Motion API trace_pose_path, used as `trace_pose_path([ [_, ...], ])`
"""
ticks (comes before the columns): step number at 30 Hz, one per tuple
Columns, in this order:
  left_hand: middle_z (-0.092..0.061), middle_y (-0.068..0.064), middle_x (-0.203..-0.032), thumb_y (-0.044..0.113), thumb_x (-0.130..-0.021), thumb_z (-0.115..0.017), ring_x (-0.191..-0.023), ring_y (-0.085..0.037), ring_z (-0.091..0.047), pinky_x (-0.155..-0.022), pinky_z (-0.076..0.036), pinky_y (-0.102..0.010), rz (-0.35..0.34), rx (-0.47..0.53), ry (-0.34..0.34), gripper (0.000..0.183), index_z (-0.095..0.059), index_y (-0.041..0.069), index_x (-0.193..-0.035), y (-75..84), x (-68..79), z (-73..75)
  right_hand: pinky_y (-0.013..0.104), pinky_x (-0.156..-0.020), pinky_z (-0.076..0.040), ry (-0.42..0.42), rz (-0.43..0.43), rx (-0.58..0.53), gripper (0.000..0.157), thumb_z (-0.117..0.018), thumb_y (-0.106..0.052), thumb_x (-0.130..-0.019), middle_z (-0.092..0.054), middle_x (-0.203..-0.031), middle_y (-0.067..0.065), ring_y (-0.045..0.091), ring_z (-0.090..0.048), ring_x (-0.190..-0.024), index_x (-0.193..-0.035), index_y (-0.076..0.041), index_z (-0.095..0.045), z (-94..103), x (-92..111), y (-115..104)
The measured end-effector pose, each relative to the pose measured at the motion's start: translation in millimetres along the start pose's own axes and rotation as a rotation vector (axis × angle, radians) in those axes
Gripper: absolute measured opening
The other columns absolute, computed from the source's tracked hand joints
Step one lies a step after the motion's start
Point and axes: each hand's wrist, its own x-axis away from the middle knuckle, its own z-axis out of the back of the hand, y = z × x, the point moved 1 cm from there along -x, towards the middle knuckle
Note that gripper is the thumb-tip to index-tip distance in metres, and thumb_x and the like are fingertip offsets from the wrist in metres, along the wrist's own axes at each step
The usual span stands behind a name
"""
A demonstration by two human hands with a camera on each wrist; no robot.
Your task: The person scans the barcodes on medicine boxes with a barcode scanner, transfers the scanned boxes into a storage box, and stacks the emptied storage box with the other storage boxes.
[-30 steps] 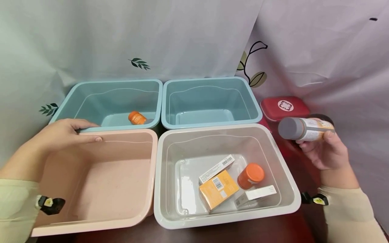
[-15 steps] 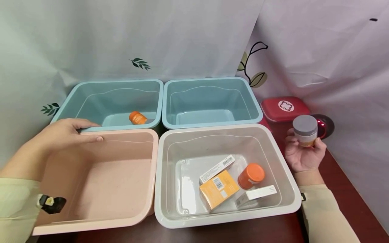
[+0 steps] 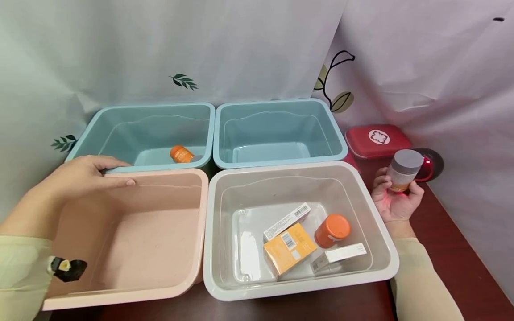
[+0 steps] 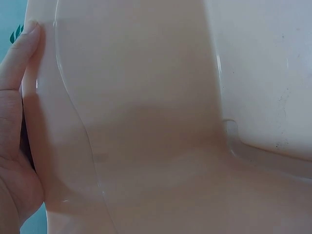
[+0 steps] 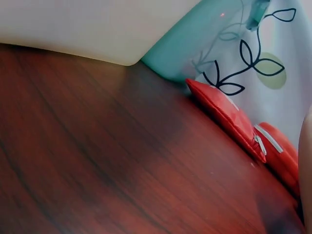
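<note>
My right hand [image 3: 395, 203] holds a small jar [image 3: 404, 167] with a grey lid and an orange-and-white label, tilted slightly to the right. Right behind the jar stands a black round device [image 3: 435, 165] with a red light; red glow falls on the palm. My left hand [image 3: 86, 176] rests where the pink bin [image 3: 160, 292] and the left blue bin [image 3: 156, 107] meet. Its thumb lies along the pink rim in the left wrist view, and its fingertips are partly hidden. The right wrist view catches neither jar nor fingers clearly.
A grey-white bin [image 3: 297, 290] holds several medicine boxes and an orange-capped bottle [image 3: 332, 229]. Another orange bottle [image 3: 181, 154] lies in the left blue bin. Beside it stands a right blue bin [image 3: 277, 103]. Red zip pouches [image 3: 373, 138] sit at the back right.
My right hand has come leftward and turned the jar from lying sideways to lid-up in front of the device, whose red light now shows. The left hand has stayed put.
</note>
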Motion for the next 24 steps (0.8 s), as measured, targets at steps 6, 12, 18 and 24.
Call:
trace_pose_path([
  [6, -0.075, -0.004, -0.126, 0.048, -0.087, -0.089, -0.098, -0.001, -0.061, -0.077, -0.05, -0.026, 0.002, 0.0, 0.003, 0.051, -0.079, 0.023, -0.13, -0.3, -0.7, 3.7, 0.052, -0.087, -0.061, 0.015, -0.002, -0.046, 0.059, -0.063, -0.02, -0.083, -0.058, -0.123, 0.034, 0.048, -0.066, -0.099, -0.139, -0.002, -0.056, 5.4, -1.8, -3.5],
  [12, -0.075, -0.005, -0.127, 0.046, -0.088, -0.089, -0.095, 0.009, -0.057, -0.076, -0.05, -0.024, 0.001, 0.021, -0.007, 0.05, -0.078, 0.021, -0.131, -1.2, -1.7, 0.6, 0.053, -0.084, -0.062, 0.033, 0.01, 0.003, 0.068, -0.06, -0.027, -0.086, -0.063, -0.127, 0.032, 0.045, -0.066, -0.096, -0.147, 0.003, -0.054, 6.2, -2.9, -6.9],
  [18, -0.076, -0.001, -0.124, 0.05, -0.087, -0.089, -0.096, 0.005, -0.06, -0.077, -0.05, -0.025, 0.004, 0.014, 0.007, 0.049, -0.079, 0.025, -0.129, -0.5, -2.7, -1.3, 0.052, -0.086, -0.062, 0.009, -0.007, 0.016, 0.072, -0.059, -0.025, -0.087, -0.061, -0.131, 0.033, 0.046, -0.066, -0.098, -0.152, 0.003, -0.049, 4.9, -2.2, -9.5],
  [24, -0.076, -0.004, -0.125, 0.053, -0.087, -0.088, -0.096, 0.005, -0.058, -0.076, -0.05, -0.029, 0.008, -0.008, 0.009, 0.051, -0.079, 0.025, -0.129, 0.1, -3.1, -1.5, 0.053, -0.092, -0.059, -0.017, -0.025, 0.002, 0.057, -0.063, -0.018, -0.094, -0.056, -0.132, 0.033, 0.047, -0.063, -0.103, -0.147, -0.003, -0.05, 7.2, -2.1, -7.7],
])
